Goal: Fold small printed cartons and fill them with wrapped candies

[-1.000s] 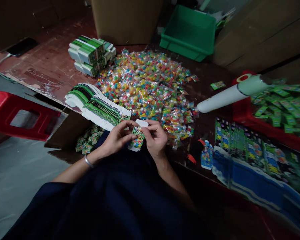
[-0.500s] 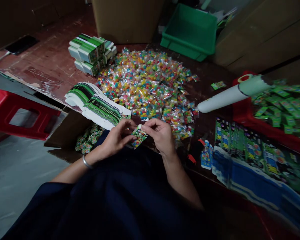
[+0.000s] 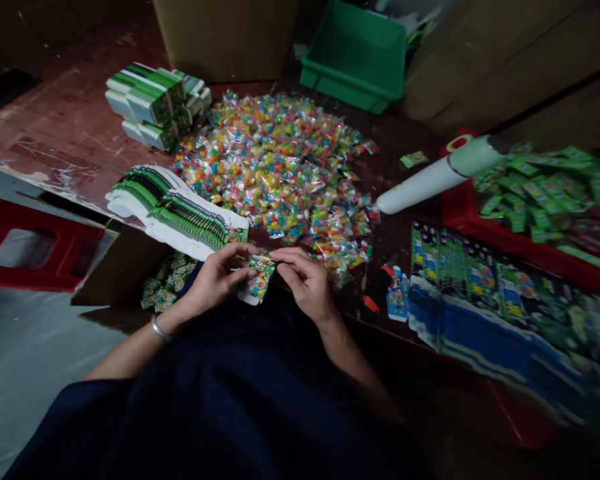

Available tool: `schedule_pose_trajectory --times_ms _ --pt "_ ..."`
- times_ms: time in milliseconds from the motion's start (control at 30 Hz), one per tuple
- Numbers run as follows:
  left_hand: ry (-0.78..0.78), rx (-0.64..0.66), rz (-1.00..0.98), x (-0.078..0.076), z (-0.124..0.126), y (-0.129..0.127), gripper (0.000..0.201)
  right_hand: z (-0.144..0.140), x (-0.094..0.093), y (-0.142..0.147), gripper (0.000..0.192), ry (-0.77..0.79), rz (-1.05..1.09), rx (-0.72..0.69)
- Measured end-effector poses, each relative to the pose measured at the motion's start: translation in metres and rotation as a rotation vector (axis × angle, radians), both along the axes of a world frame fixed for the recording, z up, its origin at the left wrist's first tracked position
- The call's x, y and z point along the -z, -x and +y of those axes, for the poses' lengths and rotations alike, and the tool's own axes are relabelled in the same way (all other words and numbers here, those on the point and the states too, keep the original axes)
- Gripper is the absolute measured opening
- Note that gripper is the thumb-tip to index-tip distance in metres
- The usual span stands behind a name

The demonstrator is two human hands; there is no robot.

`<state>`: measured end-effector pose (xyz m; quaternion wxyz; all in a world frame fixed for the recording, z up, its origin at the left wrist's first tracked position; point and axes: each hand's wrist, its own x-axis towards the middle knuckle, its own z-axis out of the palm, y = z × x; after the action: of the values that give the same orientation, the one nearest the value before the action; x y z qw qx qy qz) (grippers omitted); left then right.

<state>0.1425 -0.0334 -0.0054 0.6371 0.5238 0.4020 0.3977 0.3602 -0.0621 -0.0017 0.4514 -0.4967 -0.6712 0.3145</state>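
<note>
A small green printed carton (image 3: 257, 283) is pinched between the thumb and fingers of my left hand (image 3: 217, 280); its lower end has an open pale flap. At the carton's upper end, the bent fingers of my right hand (image 3: 305, 283) close on the top flap. Just beyond my hands lies a fanned row of flat green and white cartons (image 3: 190, 217). Behind it spreads a big heap of clear candy packets (image 3: 275, 160) with coloured sweets. Below my left wrist, an open cardboard box (image 3: 107, 270) holds several small filled cartons (image 3: 165, 283).
Banded carton stacks (image 3: 145, 100) sit at the back left, a green tray (image 3: 353, 80) at the back. To the right are a white roll (image 3: 430, 180), a red bin (image 3: 455, 200) of green packs, printed bags (image 3: 490, 320), a flat blue carton (image 3: 397, 297) and a black-and-red tool (image 3: 375, 293).
The view has shifted, so the table's things sit further left. My hands have turned the small carton more upright, and my right fingers have moved onto its top end.
</note>
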Motion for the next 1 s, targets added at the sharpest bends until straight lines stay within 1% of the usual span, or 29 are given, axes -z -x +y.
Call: schedule_pose_trajectory --times_ms 33,67,133,167,233,300,367,433,500,567,600,667,733,767,800,833,900,933,1000 --pt "0.017 -0.008 -0.015 0.0 0.002 0.002 0.031 0.001 0.001 -0.011 0.023 0.0 -0.058 0.005" --pt "0.032 -0.024 -0.032 0.0 0.005 0.004 0.033 0.002 0.003 -0.024 0.026 -0.006 -0.132 0.043" --pt "0.058 -0.072 -0.068 -0.001 0.011 0.008 0.039 0.004 0.007 -0.049 0.02 -0.04 -0.331 0.15" --pt "0.069 -0.099 -0.082 0.0 0.014 0.01 0.042 0.005 0.009 -0.061 0.018 -0.028 -0.432 0.174" --pt "0.085 -0.146 -0.09 0.001 0.019 0.013 0.046 0.006 0.016 -0.077 0.023 0.012 -0.608 0.161" --pt "0.094 -0.176 -0.088 0.004 0.021 0.014 0.048 0.007 0.024 -0.085 0.037 0.033 -0.747 0.115" --pt "0.111 -0.176 -0.103 0.005 0.021 0.013 0.051 0.008 0.031 -0.085 0.046 0.031 -0.832 0.091" --pt "0.148 -0.141 -0.135 0.005 0.019 0.011 0.057 0.012 0.035 -0.083 0.043 0.028 -0.857 0.086" --pt "0.192 -0.096 -0.15 0.004 0.017 0.008 0.062 0.018 0.036 -0.082 0.026 0.016 -0.825 0.096" --pt "0.215 -0.054 -0.145 0.004 0.016 0.004 0.054 0.025 0.033 -0.08 0.005 -0.029 -0.722 0.145" --pt "0.209 -0.034 -0.131 0.005 0.016 0.003 0.047 0.029 0.03 -0.077 0.007 -0.058 -0.638 0.19" --pt "0.169 0.006 -0.085 0.008 0.016 -0.001 0.034 0.033 0.02 -0.067 0.016 -0.103 -0.393 0.313" --pt "0.116 0.036 -0.03 0.011 0.015 -0.006 0.033 0.034 0.005 -0.05 0.022 -0.121 -0.102 0.442" --pt "0.092 0.05 -0.005 0.012 0.014 -0.008 0.035 0.034 -0.004 -0.04 0.023 -0.122 0.014 0.48" --pt "0.071 0.064 0.016 0.012 0.013 -0.011 0.036 0.033 -0.014 -0.03 0.025 -0.145 0.088 0.505" --pt "0.052 0.077 0.032 0.012 0.012 -0.013 0.036 0.032 -0.022 -0.02 0.026 -0.169 0.123 0.512" --pt "0.024 0.094 0.044 0.01 0.008 -0.017 0.034 0.03 -0.035 -0.004 0.024 -0.174 0.109 0.481" --pt "0.016 0.097 0.043 0.009 0.006 -0.019 0.033 0.03 -0.038 0.002 0.023 -0.166 0.077 0.453" --pt "0.004 0.09 0.034 0.006 0.003 -0.021 0.033 0.03 -0.038 0.01 0.022 -0.144 0.01 0.412"
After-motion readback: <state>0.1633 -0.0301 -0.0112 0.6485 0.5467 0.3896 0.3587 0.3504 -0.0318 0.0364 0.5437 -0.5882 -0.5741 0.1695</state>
